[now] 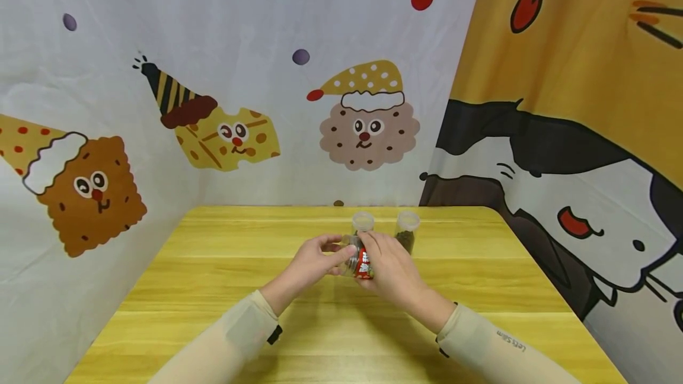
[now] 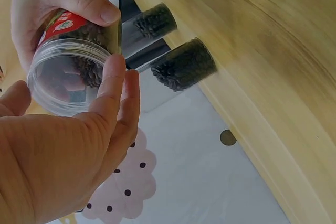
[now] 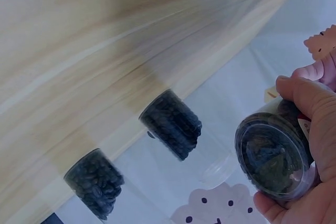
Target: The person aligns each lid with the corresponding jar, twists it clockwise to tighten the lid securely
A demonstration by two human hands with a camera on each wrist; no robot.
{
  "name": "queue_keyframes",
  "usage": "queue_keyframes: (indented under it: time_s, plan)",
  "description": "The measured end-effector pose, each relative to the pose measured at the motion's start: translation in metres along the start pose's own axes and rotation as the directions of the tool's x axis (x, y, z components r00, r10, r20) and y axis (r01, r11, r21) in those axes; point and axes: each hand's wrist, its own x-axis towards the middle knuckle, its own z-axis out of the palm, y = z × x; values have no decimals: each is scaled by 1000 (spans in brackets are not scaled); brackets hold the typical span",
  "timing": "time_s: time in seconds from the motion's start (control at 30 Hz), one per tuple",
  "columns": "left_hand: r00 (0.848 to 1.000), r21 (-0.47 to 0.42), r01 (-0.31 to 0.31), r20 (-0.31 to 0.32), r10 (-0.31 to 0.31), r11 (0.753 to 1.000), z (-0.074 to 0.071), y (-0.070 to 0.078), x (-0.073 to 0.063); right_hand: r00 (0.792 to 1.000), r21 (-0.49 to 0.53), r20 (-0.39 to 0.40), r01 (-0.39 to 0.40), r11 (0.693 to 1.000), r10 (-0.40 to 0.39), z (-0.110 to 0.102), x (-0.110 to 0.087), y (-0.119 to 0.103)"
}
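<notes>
A clear jar with a red label [image 1: 364, 264] and dark pieces inside lies tilted on its side between both hands, above the table. My right hand [image 1: 392, 268] grips its body, thumb and fingers round the label; the right wrist view shows the jar's base [image 3: 270, 153]. At the other end, my left hand [image 1: 312, 261] holds the clear lid [image 2: 65, 85] between thumb and fingers. Just behind the hands stand two clear jars upright, a left one [image 1: 363, 220] partly hidden by the right hand and a right one [image 1: 407, 236], each part-filled with dark pieces.
The hands work over a yellow wood-grain table [image 1: 240, 289]. Its back edge meets a white curtain [image 1: 240, 34] printed with cartoon biscuits and cheese. An orange cartoon curtain [image 1: 581, 76] hangs on the right.
</notes>
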Motion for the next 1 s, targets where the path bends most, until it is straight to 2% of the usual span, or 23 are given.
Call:
queue_keyframes:
  time_s: [0.23, 0.47, 0.6, 0.77, 0.9, 1.0]
  plan:
    - [1000, 13, 7, 4, -7, 1000, 0, -2, 1, 1000, 11, 9, 0, 1000, 0, -2, 0, -1]
    - [1000, 127, -18, 19, 16, 992, -3, -3, 1, 998, 44, 49, -34, 998, 32, -2, -2, -2]
    - [1000, 138, -20, 17, 18, 990, -4, -2, 0, 999, 51, 21, -25, 998, 24, -1, -2, -1]
    - [1000, 80, 2, -14, -1, 997, -4, -1, 1, 1000, 32, -2, -21, 999, 22, -1, 0, 1]
    - [1000, -20, 27, 7, -27, 999, -3, 0, 1, 1000, -1, 11, -6, 1000, 6, -2, 1, 2]
    - [999, -52, 37, 22, -36, 998, -2, 0, 1, 1000, -24, 14, 19, 1000, -19, -2, 1, 2]
